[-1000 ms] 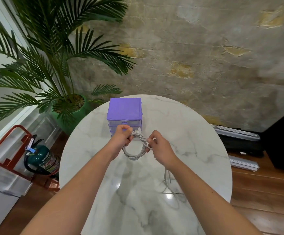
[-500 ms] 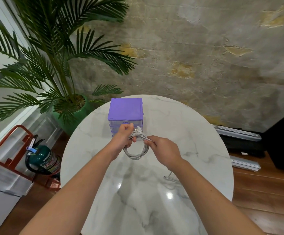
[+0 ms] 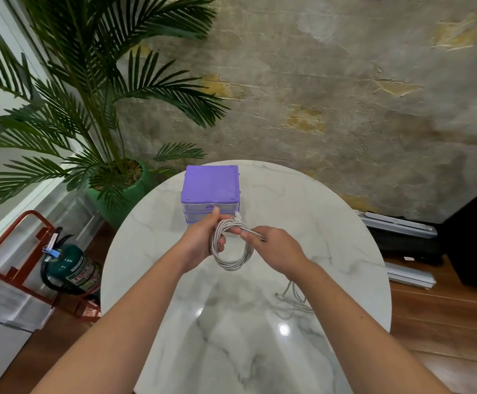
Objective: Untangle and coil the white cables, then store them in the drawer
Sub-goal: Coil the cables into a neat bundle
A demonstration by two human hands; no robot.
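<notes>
Here you are standing over a round white marble-patterned table (image 3: 331, 223), looking down at both of your bare hands, which are meeting just in front of a small purple-topped plastic drawer unit with clear drawer fronts (image 3: 210, 189). Your left hand (image 3: 200, 240) is closing its fingers around the top of a coiled loop of white cable (image 3: 233, 251), so the loop is hanging down from your grip above the tabletop. Your right hand (image 3: 274, 248) is pinching the loose run of that same cable between thumb and fingertips, right beside the coil's upper right edge. A plug end is sticking up from the top of the coil, near the drawer fronts.

Judging from this, you are in the coiling step, feeding the last of the cable onto the loop. The drawers all appear to be closed, though your left hand is hiding part of their fronts. A further stretch of white cable with a small connector (image 3: 291, 294) is lying on the table beside your right forearm; whether it is the tail of the coiled cable or a second one cannot be told.

The next move probably calls for wrapping the remaining length round, keeping your left grip firm so that the loops are not springing apart, then freeing one hand to pull a drawer open.
</notes>
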